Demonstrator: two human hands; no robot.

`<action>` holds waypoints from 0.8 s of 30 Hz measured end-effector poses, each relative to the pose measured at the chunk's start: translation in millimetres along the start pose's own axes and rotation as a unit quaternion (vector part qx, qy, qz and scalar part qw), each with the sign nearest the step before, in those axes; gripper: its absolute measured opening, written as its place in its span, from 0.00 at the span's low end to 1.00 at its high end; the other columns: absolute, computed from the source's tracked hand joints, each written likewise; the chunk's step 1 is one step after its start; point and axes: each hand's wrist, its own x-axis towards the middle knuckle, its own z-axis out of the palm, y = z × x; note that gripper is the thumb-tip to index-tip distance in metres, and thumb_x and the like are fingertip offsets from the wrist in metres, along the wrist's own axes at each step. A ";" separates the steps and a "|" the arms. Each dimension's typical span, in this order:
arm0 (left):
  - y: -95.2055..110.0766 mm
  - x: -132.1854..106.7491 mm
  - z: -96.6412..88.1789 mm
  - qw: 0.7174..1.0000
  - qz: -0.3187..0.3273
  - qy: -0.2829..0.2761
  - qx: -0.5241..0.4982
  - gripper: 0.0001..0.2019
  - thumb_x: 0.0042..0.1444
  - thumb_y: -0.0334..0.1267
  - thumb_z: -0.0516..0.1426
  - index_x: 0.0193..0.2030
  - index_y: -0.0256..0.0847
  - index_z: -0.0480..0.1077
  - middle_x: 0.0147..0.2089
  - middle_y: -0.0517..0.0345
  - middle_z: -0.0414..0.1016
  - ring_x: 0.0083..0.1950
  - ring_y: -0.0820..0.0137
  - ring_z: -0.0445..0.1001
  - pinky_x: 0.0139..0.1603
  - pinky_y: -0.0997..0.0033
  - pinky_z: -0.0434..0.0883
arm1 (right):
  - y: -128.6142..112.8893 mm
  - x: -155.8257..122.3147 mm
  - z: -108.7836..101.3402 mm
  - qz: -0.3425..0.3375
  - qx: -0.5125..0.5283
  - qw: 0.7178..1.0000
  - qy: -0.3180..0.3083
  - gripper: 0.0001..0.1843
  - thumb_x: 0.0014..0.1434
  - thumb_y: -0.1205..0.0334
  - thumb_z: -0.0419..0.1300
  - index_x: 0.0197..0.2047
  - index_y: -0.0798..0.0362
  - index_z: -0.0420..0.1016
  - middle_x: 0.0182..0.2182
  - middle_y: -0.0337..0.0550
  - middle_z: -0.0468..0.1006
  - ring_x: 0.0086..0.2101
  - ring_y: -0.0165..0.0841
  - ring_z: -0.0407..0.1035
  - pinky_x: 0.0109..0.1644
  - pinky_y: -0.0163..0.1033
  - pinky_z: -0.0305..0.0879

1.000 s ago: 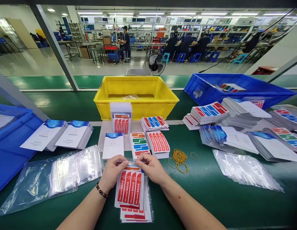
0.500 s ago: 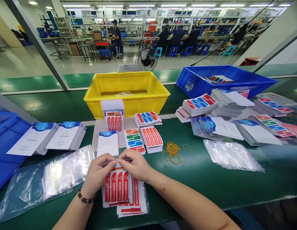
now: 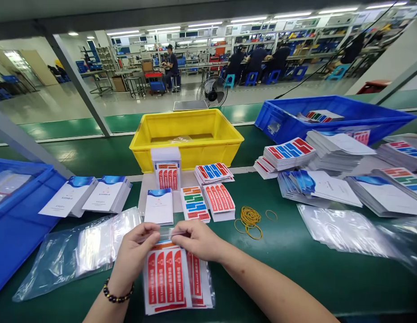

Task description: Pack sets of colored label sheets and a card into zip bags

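Note:
My left hand (image 3: 136, 249) and my right hand (image 3: 195, 240) both pinch the top edge of a clear zip bag (image 3: 176, 278) lying on the green belt near me. Red and white sticker sheets (image 3: 166, 280) sit inside the bag. The fingers of both hands are closed on the bag's mouth, a few centimetres apart. Just beyond the hands lie a white and blue booklet stack (image 3: 159, 206), a multicoloured sticker stack (image 3: 194, 204) and a red sticker stack (image 3: 219, 199).
A yellow bin (image 3: 186, 137) stands behind the stacks, with blue bins at the right (image 3: 332, 119) and left (image 3: 13, 215). Empty clear bags (image 3: 77, 249) lie left, rubber bands (image 3: 250, 220) right. More booklets and sticker stacks (image 3: 332, 179) fill the right side. People work in the background.
The bag with its sticker sheets has shifted slightly left and nearer. Both hands keep pinching along its top edge, the left now a little further left.

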 end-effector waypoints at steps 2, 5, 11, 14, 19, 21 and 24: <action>-9.7 -6.2 8.5 0.985 0.115 0.088 0.096 0.14 0.52 0.42 0.55 0.44 0.39 0.67 0.41 0.50 0.73 0.44 0.62 0.72 0.43 0.62 0.70 | 13.1 -4.7 -2.3 0.024 -0.061 0.998 0.015 0.06 0.54 0.68 0.54 0.27 0.56 0.71 0.23 0.35 0.72 0.25 0.26 0.65 0.28 0.28 0.59; -33.6 -26.1 28.0 0.899 0.321 0.085 0.285 0.19 0.53 0.35 0.53 0.53 0.42 0.62 0.54 0.47 0.65 0.58 0.59 0.61 0.56 0.55 0.62 | 35.8 -10.8 -3.3 0.054 -0.136 0.989 0.030 0.07 0.54 0.70 0.53 0.26 0.55 0.69 0.22 0.35 0.72 0.25 0.27 0.66 0.28 0.29 0.59; -90.2 -45.7 78.2 0.777 0.346 -0.149 0.504 0.42 0.48 0.59 0.52 0.65 0.43 0.41 0.64 0.39 0.52 0.63 0.45 0.50 0.56 0.42 0.56 | 60.4 -20.6 0.8 -0.015 -0.346 0.929 0.130 0.06 0.53 0.70 0.51 0.28 0.55 0.68 0.29 0.47 0.70 0.33 0.37 0.64 0.37 0.39 0.60; -98.8 -40.2 81.8 0.774 0.303 -0.197 0.519 0.41 0.50 0.61 0.48 0.66 0.47 0.36 0.67 0.42 0.44 0.64 0.42 0.45 0.55 0.37 0.53 | 61.5 -24.8 -3.4 -0.068 -0.420 0.892 0.150 0.07 0.56 0.68 0.49 0.30 0.55 0.68 0.28 0.46 0.69 0.31 0.37 0.65 0.35 0.39 0.61; -96.5 -34.8 80.1 0.756 0.332 -0.229 0.515 0.35 0.52 0.57 0.49 0.64 0.56 0.39 0.67 0.46 0.44 0.63 0.38 0.47 0.52 0.34 0.54 | 61.6 -28.3 -5.0 -0.100 -0.396 0.902 0.141 0.10 0.58 0.67 0.47 0.30 0.53 0.67 0.27 0.44 0.69 0.29 0.35 0.65 0.33 0.38 0.61; -95.6 -34.3 82.5 0.755 0.333 -0.221 0.520 0.34 0.52 0.55 0.50 0.64 0.56 0.40 0.67 0.47 0.44 0.63 0.38 0.47 0.53 0.34 0.54 | 62.9 -27.9 -1.5 -0.111 -0.382 0.906 0.144 0.10 0.59 0.66 0.47 0.30 0.53 0.67 0.26 0.44 0.69 0.29 0.34 0.65 0.33 0.38 0.61; -90.6 -33.9 84.1 0.764 0.320 -0.223 0.513 0.34 0.53 0.54 0.50 0.64 0.54 0.41 0.67 0.46 0.43 0.64 0.39 0.44 0.54 0.35 0.54 | 64.2 -26.6 2.9 -0.127 -0.363 0.912 0.144 0.11 0.59 0.66 0.46 0.29 0.53 0.67 0.25 0.44 0.70 0.28 0.34 0.65 0.32 0.38 0.61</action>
